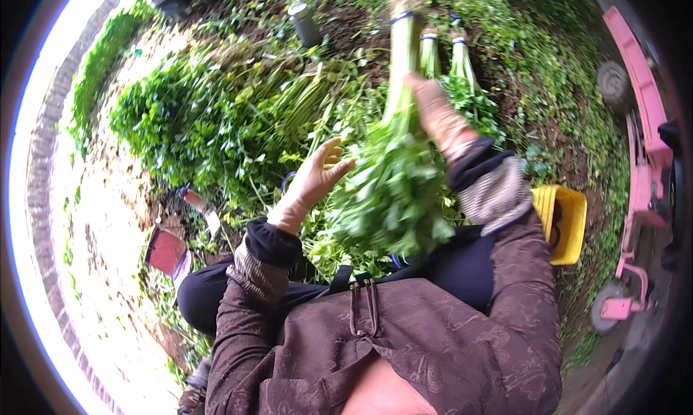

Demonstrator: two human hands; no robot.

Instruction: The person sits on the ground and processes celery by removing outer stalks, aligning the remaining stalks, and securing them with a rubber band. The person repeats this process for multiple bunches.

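My right hand (433, 109) is closed around the stalks of a large leafy bundle, apparently celery (403, 52). A blue band circles its stalks near the root end, which points away from me, and its blurred leaves hang towards my lap. My left hand (319, 179) is left of the leaves, fingers apart, holding nothing. Two smaller banded bundles (429, 55) lie on the ground just beyond my right hand. Loose cut stalks with leaves (216, 117) are heaped to the left. Part of a blue ring shape (288, 182) shows beside my left wrist.
A grey cylindrical container (305, 24) stands beyond the heap. A yellow plastic basket (563, 225) is by my right elbow. A pink wheeled cart (641, 90) stands at the far right. A red object (165, 250) lies near my left knee. Low green plants cover much of the soil.
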